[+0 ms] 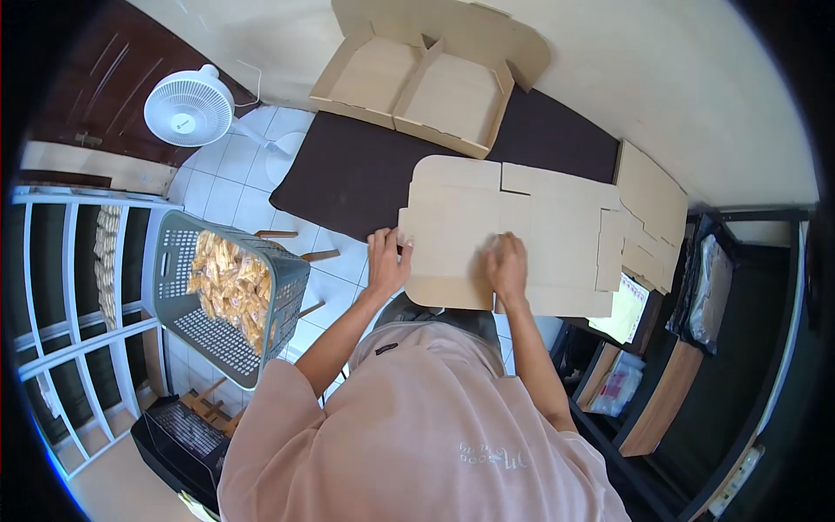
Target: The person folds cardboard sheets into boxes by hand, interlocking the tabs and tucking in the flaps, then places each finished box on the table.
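Observation:
A flat, unfolded cardboard box blank [557, 235] with cut slots and tabs lies over the near side of the dark-covered table [339, 174]. My left hand [387, 261] rests at its left edge, fingers stretched out and thumb right at the cardboard. Over the lower middle of the blank is my right hand [509, 268], its fingers bent downward and smeared by motion. Farther back on the table stands a folded, opened cardboard box [409, 83] with a divider between two compartments and its lid raised against the wall.
More flat cardboard [652, 209] leans at the right end of the table. To my left, a grey basket [283, 287] holds several packed yellowish snacks [230, 278]. A white fan [187, 109] stands behind it. Dark shelving [739, 391] with plastic-wrapped packs fills the right side.

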Available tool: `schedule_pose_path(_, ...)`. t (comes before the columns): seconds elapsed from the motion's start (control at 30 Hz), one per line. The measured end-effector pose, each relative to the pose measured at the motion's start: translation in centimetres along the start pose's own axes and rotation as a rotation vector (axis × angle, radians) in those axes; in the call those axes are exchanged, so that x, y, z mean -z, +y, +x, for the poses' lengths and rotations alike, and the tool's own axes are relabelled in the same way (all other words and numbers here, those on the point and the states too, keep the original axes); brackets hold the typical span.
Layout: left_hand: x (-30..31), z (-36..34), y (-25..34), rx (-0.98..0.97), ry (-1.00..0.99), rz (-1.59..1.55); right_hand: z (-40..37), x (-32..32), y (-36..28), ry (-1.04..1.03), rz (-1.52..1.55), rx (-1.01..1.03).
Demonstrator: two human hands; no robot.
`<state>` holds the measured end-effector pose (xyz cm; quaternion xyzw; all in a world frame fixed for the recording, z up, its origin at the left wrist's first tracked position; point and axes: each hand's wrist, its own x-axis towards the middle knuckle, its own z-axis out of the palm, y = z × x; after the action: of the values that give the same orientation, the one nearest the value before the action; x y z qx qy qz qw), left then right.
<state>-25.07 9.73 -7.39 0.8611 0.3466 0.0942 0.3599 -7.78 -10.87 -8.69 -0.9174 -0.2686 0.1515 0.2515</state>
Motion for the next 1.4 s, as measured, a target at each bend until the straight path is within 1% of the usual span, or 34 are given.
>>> schedule_pose_path(0.03,-0.8,-0.1,0.0,0.006,0.009,-0.002,0.1,-0.9,-1.1,-0.005,-0.093,0.138)
schedule_pose_path(0.07,-1.5,-0.5,-0.1,-0.114,0.008,-0.045,-0.3,-1.4,-1.9,-0.009,-0.094,0.146)
schedule_pose_path(0.1,-1.9,-0.9,0.2,-0.235,0.006,-0.089,-1.2,-1.8,-2.7,-0.004,-0.169,0.138)
schedule_pose_path(0.13,-2.3,-1.1,0.4,-0.23,0.01,-0.094,-1.8,-1.7,-2.9,0.003,-0.245,0.13)
schedule_pose_path(0.2,-2.9,-1.1,0.9,-0.247,-0.09,0.058,-2.0,-1.3,-2.4,-0.021,-0.238,0.157)
schedule_pose_path(0.23,-3.1,-0.5,1.0,-0.248,-0.089,0.057,-2.0,-1.3,-2.2,-0.042,-0.223,0.175)
schedule_pose_path(0.3,-3.5,1.3,1.3,-0.283,-0.103,0.218,-2.1,-1.5,-2.1,-0.049,-0.231,0.17)
schedule_pose_path(0.4,-4.3,5.2,1.5,-0.254,-0.075,0.217,-1.9,-1.4,-2.1,-0.04,-0.247,0.173)
schedule_pose_path(0.5,-4.7,5.4,2.0,-0.22,-0.064,0.224,-1.9,-1.3,-2.3,-0.053,-0.255,0.155)
schedule_pose_path(0.57,-4.5,3.4,1.9,-0.241,-0.082,0.224,-1.9,-1.3,-2.3,-0.077,-0.256,0.141)
schedule_pose_path(0.6,-4.2,2.1,2.1,-0.223,-0.139,0.241,-1.9,-1.2,-2.3,-0.108,-0.232,0.124)
schedule_pose_path(0.63,-3.6,0.9,2.3,-0.206,-0.197,0.261,-1.8,-1.0,-2.4,-0.098,-0.229,0.114)
schedule_pose_path(0.7,-2.4,-1.0,3.1,-0.211,-0.222,0.252,-1.8,-0.1,-2.5,-0.083,-0.196,0.133)
schedule_pose_path(0.73,-1.1,-1.0,4.4,-0.206,-0.241,0.241,-1.4,0.0,-1.6,-0.069,-0.196,0.114)
schedule_pose_path(0.77,0.4,-0.2,5.7,-0.229,-0.255,0.239,-0.8,0.3,-0.2,-0.074,0.029,0.091)
schedule_pose_path(0.8,3.1,1.3,8.4,0.042,-0.476,-0.027,-0.5,0.6,1.5,-0.074,0.253,0.072)
schedule_pose_path(0.83,4.5,2.3,9.7,0.321,-0.689,-0.288,-0.4,1.1,2.9,0.105,0.352,-0.04)
schedule_pose_path(0.87,1.9,3.1,6.8,-0.077,-0.36,-0.093,-0.4,1.8,4.3,0.287,0.45,-0.148)
schedule_pose_path(0.93,1.7,7.0,6.9,-0.044,-0.286,-0.152,-1.7,5.1,6.7,0.533,0.263,-0.477)
schedule_pose_path(1.0,-0.6,11.9,5.2,-0.352,0.018,-0.044,-3.1,4.2,13.4,0.895,0.018,-0.727)
schedule_pose_path(1.03,-1.4,14.1,5.3,-0.297,-0.006,0.008,-3.9,5.4,12.8,0.903,0.017,-0.731)
schedule_pose_path(1.07,-1.9,15.7,5.6,-0.242,-0.026,0.062,-4.7,7.5,11.3,0.899,0.302,-0.94)
schedule_pose_path(1.1,-1.9,16.4,6.6,-0.248,-0.023,0.059,-5.0,8.9,10.3,0.876,0.596,-1.135)
schedule_pose_path(1.13,-1.9,16.9,8.0,-0.129,-0.128,0.231,-5.0,8.7,10.2,0.883,0.6,-1.132)
schedule_pose_path(1.17,-1.7,17.0,9.1,-0.006,-0.234,0.404,-5.1,8.3,10.2,0.844,0.691,-1.175)
schedule_pose_path(1.2,-1.7,17.1,9.4,-0.013,-0.231,0.4,-5.0,8.0,10.6,0.804,0.782,-1.213)
schedule_pose_path(1.23,-1.5,17.3,9.6,-0.056,-0.22,0.407,-5.1,7.2,12.0,0.815,0.787,-1.206)
schedule_pose_path(1.3,-1.3,18.0,8.8,-0.1,-0.217,0.417,-6.1,6.1,14.5,0.696,1.186,-1.009)
schedule_pose_path(1.37,-2.0,19.5,6.4,-0.263,-0.577,0.185,-6.2,8.1,13.4,0.66,1.224,-0.985)
schedule_pose_path(1.4,-2.5,18.9,5.4,-0.535,-0.46,0.064,-6.3,9.7,12.1,0.716,1.17,-0.943)
